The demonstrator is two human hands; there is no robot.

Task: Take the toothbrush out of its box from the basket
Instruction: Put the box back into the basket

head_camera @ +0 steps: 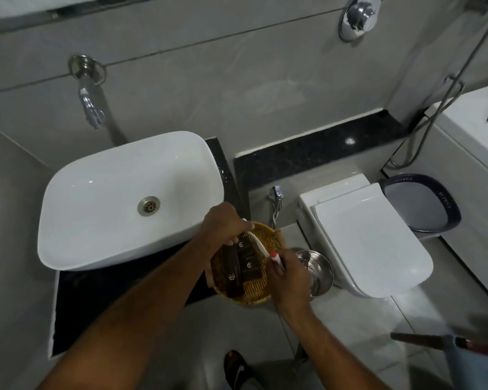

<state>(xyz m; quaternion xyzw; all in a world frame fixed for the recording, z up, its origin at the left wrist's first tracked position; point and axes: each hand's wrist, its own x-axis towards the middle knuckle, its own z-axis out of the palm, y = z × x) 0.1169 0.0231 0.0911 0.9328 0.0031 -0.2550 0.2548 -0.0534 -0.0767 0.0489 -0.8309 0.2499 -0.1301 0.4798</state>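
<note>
Here the left hand [226, 225] grips the toothbrush [258, 243] over the basket [254, 291]; right hand [289, 274] pinches a small tube [275, 258].

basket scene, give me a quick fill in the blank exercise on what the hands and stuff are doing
1. The woven basket holds dark ____ boxes.
2. The left hand grips a white ____ over the basket.
3. The right hand pinches a small tube with a ____ cap.
4. The toilet lid is ____.

Missing words: brown; toothbrush; red; closed
</note>
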